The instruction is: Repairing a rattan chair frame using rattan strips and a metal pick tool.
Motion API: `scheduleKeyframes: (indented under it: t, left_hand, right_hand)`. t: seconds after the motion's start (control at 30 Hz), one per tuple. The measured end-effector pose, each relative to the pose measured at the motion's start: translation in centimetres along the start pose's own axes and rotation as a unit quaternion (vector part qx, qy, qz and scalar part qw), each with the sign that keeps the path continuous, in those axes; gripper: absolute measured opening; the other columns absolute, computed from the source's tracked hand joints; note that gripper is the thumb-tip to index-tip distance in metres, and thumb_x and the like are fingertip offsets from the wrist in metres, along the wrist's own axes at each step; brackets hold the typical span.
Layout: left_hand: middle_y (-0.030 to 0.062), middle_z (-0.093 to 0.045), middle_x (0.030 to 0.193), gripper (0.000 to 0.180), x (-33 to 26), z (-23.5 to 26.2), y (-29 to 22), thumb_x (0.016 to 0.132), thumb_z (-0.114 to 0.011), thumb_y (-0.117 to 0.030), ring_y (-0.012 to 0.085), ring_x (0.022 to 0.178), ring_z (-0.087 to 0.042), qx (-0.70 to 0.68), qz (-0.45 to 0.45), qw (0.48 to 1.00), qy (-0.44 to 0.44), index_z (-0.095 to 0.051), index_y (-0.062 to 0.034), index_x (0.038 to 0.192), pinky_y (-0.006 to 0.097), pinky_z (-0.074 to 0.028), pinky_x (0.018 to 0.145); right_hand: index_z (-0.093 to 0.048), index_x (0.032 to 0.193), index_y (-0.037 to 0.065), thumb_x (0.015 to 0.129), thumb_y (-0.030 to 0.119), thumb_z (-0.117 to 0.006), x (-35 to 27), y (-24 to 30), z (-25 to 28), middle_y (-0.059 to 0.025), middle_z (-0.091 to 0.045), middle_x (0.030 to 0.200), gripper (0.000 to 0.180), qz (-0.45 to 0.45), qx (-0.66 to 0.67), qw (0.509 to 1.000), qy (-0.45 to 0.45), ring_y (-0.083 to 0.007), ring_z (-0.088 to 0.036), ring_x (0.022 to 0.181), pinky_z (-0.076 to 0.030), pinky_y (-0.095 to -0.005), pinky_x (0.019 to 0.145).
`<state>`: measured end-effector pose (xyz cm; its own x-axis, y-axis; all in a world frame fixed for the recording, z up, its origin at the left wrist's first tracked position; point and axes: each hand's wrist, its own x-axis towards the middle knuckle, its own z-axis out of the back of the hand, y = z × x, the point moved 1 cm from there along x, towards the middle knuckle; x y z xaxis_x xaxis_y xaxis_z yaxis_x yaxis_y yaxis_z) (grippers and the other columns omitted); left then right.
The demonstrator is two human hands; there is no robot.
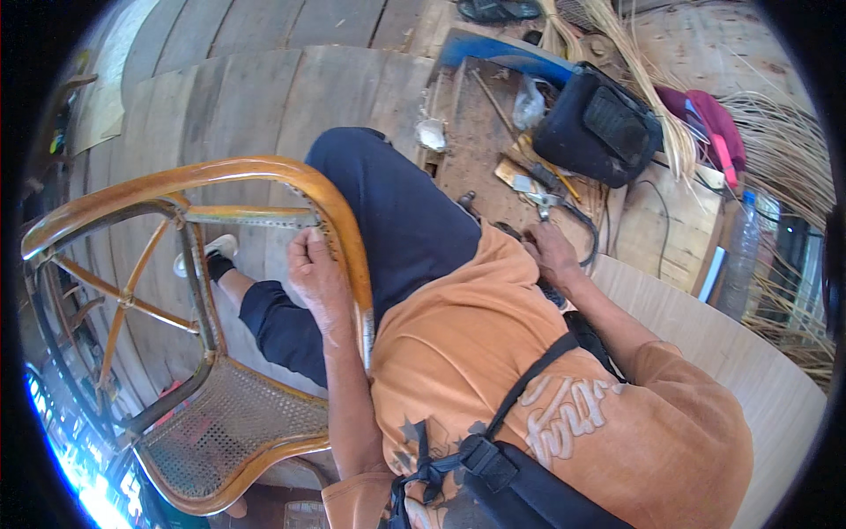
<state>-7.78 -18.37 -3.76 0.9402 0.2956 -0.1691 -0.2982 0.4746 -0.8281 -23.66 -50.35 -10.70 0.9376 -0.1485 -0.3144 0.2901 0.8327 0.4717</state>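
A rattan chair (pixel 264 172) with a curved orange-brown frame lies tipped on its side at my left, its woven cane seat (pixel 238 423) low in the picture. My left hand (pixel 315 269) is closed on the frame where a thin crossbar meets the curved back. My right hand (pixel 551 251) reaches out past my knee to the edge of a low wooden work board (pixel 480 141). It lies beside a pair of pliers (pixel 542 203) and a dark cable. Its fingers are turned away, so their grip is hidden.
A black bag (pixel 599 123) sits on the board, with a crumpled clear plastic bag (pixel 529 101) beside it. Long rattan strips (pixel 656 97) and a pink cloth (pixel 718 128) lie at the back right. A clear water bottle (pixel 740 256) stands at the right. Plank flooring runs underneath.
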Motion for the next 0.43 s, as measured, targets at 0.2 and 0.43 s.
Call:
scheduleKeyframes:
  t: [0.2, 0.43]
  left_hand:
    - [0.0135, -0.059, 0.088, 0.02, 0.0, -0.8, 0.6, 0.088, -0.05, -0.014, 0.0198, 0.08, -0.056, -0.032, -0.013, 0.999, 0.009, -0.058, 0.0034, 0.096, 0.031, -0.045, 0.074]
    - [0.0128, -0.06, 0.091, 0.016, -0.1, -0.6, 1.8, 0.086, -0.054, -0.012, 0.019, 0.084, -0.056, -0.126, 0.002, 0.991, 0.035, -0.058, 0.0004, 0.097, 0.028, -0.043, 0.077]
  right_hand:
    - [-0.057, 0.085, 0.001, 0.076, 0.025, -0.058, -0.7, -1.0, -0.5, -0.0226, -0.055, 0.089, 0.026, -0.069, 0.006, 0.993, 0.09, -0.0398, -0.052, 0.088, -0.042, -0.0441, 0.074]
    - [-0.047, 0.119, 0.006, 0.079, 0.034, -0.058, -2.8, -7.4, -5.0, -0.0183, -0.057, 0.109, 0.051, -0.102, 0.094, 0.964, 0.227, -0.0289, -0.057, 0.099, -0.042, -0.0386, 0.082]
